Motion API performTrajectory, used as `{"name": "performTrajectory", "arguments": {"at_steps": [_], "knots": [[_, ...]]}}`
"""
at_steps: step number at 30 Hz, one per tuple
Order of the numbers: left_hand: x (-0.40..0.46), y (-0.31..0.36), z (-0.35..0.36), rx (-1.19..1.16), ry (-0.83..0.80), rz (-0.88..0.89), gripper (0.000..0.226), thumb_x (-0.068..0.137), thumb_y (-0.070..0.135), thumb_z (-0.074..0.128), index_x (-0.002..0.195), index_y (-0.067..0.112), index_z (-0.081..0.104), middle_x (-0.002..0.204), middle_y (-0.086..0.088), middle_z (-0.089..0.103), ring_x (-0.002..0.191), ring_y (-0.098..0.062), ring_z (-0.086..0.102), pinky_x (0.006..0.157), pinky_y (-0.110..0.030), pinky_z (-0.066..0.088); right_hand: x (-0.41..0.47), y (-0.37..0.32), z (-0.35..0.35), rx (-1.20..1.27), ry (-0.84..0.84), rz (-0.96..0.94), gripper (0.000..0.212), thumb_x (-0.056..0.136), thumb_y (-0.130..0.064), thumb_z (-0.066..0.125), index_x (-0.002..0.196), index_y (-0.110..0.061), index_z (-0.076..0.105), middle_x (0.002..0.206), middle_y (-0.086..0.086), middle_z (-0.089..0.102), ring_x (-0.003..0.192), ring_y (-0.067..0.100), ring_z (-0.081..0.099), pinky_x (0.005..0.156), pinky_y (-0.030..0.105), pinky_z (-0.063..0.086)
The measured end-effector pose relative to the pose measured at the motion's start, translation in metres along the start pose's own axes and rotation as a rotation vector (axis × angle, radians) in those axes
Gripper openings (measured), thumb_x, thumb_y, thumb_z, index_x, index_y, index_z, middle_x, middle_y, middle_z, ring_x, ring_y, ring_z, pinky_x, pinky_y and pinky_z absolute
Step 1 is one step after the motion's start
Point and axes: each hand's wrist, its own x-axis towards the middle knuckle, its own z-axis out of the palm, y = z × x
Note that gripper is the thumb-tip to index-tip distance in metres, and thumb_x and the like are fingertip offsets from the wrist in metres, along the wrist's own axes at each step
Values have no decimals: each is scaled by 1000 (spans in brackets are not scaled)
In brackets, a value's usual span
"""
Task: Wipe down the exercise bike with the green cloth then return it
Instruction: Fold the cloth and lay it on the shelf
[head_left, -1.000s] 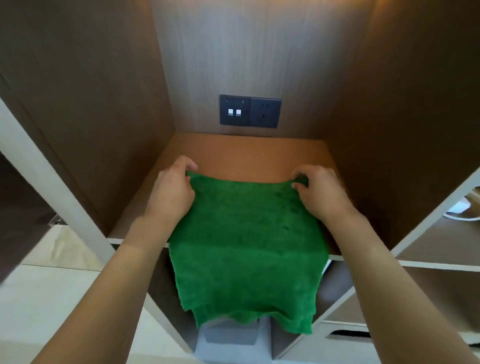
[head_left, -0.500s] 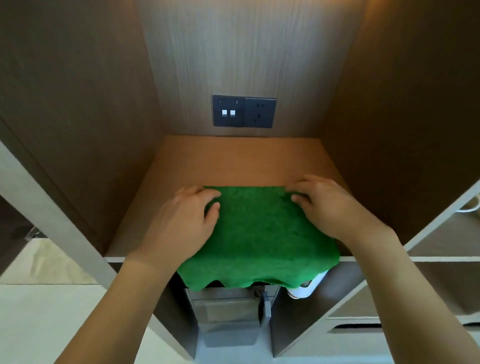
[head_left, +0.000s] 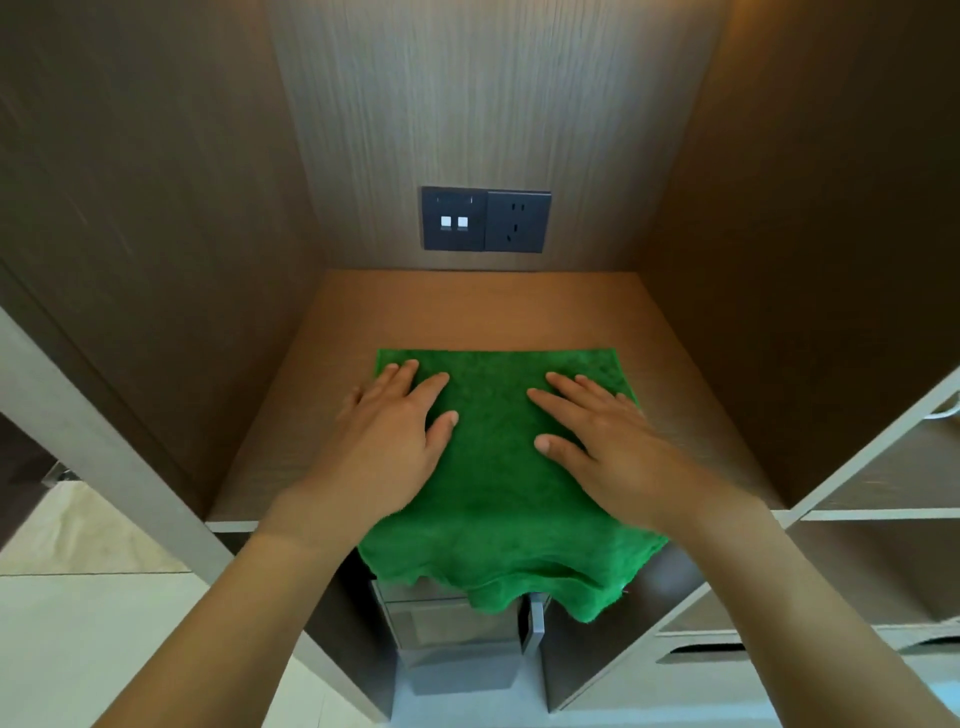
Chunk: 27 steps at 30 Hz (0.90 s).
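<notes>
With my left hand (head_left: 387, 441) at 9 o'clock and right hand (head_left: 602, 447) at 3 o'clock pressing flat, grip released, the green cloth (head_left: 493, 467) lies on the shelf (head_left: 467, 312), its near edge overhanging toward 6 o'clock; returning it looks nearly finished.

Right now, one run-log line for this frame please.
stage: returning | green cloth: on shelf, front edge overhanging | left hand, right hand: flat on cloth

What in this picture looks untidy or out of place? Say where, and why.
The green cloth is not fully on the shelf: its near edge hangs rumpled over the front. Both hands, left and right, lie flat on it. Nothing looks spilled or damaged.
</notes>
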Motion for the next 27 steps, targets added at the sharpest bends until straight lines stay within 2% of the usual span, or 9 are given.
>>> {"name": "performTrajectory", "arguments": {"at_steps": [6, 9, 13, 16, 19, 22, 25, 27], "knots": [[85, -11, -17, 88, -129, -23, 62, 109, 57, 33, 165, 32, 24, 174, -7, 18, 160, -31, 18, 127, -55, 24, 80, 21, -25, -84, -80, 25, 62, 111, -51, 35, 167, -34, 15, 177, -3, 4, 163, 25, 2, 131, 51, 11], [116, -17, -18, 93, -123, -8, 62, 109, 56, 33, 164, 29, 26, 173, -11, 22, 159, -34, 22, 126, -55, 27, 113, 32, -31, -103, -79, 19, 61, 111, -50, 35, 167, -32, 17, 177, 0, 8, 163, 26, 5, 130, 53, 14], [131, -25, -14, 84, -88, 1, 61, 109, 57, 29, 164, 31, 26, 174, -10, 20, 160, -33, 18, 125, -59, 25, 124, 37, -26, -98, -3, -6, 59, 112, -50, 31, 167, -31, 20, 176, 0, 11, 163, 26, 8, 129, 54, 13], [120, -20, -18, 97, -44, 1, 61, 110, 55, 31, 165, 31, 24, 175, -8, 15, 161, -32, 12, 127, -59, 20, 116, 36, -28, -89, 25, 17, 62, 111, -50, 34, 167, -30, 17, 177, 0, 9, 163, 26, 6, 130, 54, 12], [73, -7, -23, 7, 20, 125, 60, 109, 54, 37, 164, 32, 28, 175, -3, 15, 162, -29, 12, 129, -54, 19, 82, 26, -34, -69, 39, -15, 65, 110, -48, 43, 167, -28, 21, 176, 0, 11, 163, 24, 7, 131, 49, 12], [12, 4, -16, -103, -51, 225, 60, 107, 59, 36, 163, 39, 28, 175, 7, 13, 162, -20, 8, 131, -47, 14, 36, 15, -27, 43, -38, -115, 63, 108, -49, 46, 165, -31, 27, 175, -6, 15, 162, 18, 8, 131, 40, 9], [-6, 3, 0, -58, -77, 234, 62, 105, 66, 25, 163, 44, 22, 175, 10, 10, 162, -16, 4, 131, -45, 10, 23, 19, -10, 25, -39, -152, 60, 109, -49, 43, 165, -35, 26, 175, -9, 12, 162, 15, 4, 132, 45, 8], [2, -1, 3, -41, -65, 235, 59, 107, 63, 26, 163, 45, 21, 175, 11, 10, 162, -16, 3, 131, -46, 9, 30, 22, -8, 22, -15, -152, 59, 109, -49, 43, 165, -35, 27, 175, -9, 12, 162, 15, 4, 131, 46, 8]]}}
